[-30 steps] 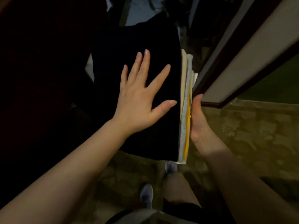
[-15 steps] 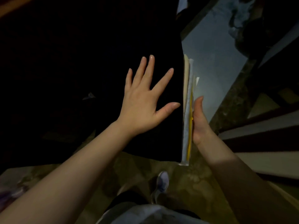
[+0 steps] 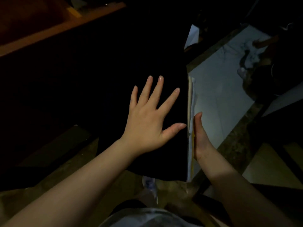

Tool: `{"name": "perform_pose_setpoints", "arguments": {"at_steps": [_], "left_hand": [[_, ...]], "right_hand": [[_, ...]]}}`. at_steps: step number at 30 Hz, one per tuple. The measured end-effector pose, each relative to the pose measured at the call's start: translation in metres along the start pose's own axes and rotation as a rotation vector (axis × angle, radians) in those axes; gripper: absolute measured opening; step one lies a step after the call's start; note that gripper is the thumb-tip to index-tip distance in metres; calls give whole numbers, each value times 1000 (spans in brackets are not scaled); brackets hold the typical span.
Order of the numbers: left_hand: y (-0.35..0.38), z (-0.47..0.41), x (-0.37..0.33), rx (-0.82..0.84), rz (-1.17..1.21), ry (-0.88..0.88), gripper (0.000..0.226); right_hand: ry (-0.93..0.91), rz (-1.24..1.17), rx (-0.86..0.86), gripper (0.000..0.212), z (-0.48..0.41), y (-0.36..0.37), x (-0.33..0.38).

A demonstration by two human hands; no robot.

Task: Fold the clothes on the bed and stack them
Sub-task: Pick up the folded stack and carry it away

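Note:
I carry a stack of folded clothes (image 3: 191,102) between my two hands, held on edge. A black garment (image 3: 172,153) forms its near face, and beige, white and yellow layers show along the right edge. My left hand (image 3: 149,118) lies flat with spread fingers against the black garment. My right hand (image 3: 199,136) presses against the far side of the stack; only its thumb side shows, and its fingers are hidden behind the clothes.
The room is dim. A wooden ledge (image 3: 49,35) runs across the upper left. A pale floor panel (image 3: 221,99) lies to the right, with dark items and crumpled cloth (image 3: 250,63) at its far end. My foot (image 3: 150,185) shows below the stack.
The view has swung left as I walk with the stack: the door frame left the view and the wooden ledge came in. Both hands keep the same hold.

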State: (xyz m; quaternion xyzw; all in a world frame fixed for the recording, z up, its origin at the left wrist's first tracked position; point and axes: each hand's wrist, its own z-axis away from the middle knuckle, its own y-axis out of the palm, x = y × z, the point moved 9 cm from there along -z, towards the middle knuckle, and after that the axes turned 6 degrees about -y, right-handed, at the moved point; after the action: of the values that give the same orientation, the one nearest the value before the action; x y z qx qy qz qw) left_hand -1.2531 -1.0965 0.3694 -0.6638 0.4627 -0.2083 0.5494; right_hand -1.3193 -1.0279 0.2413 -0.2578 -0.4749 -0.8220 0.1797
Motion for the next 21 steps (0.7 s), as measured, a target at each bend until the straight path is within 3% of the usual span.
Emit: {"name": "perform_pose_setpoints", "arguments": {"at_steps": [5, 9, 15, 21], "left_hand": [[17, -65, -22, 19, -12, -12, 77], [33, -119, -30, 13, -28, -53, 77], [71, -201, -38, -21, -77, -184, 75], [109, -300, -47, -46, -95, -378, 76]], "right_hand": [[-42, 3, 37, 73, -22, -15, 64], [9, 24, 75, 76, -60, -38, 105], [169, 123, -4, 70, -132, -89, 177], [303, 162, 174, 72, -207, -114, 262]]}}
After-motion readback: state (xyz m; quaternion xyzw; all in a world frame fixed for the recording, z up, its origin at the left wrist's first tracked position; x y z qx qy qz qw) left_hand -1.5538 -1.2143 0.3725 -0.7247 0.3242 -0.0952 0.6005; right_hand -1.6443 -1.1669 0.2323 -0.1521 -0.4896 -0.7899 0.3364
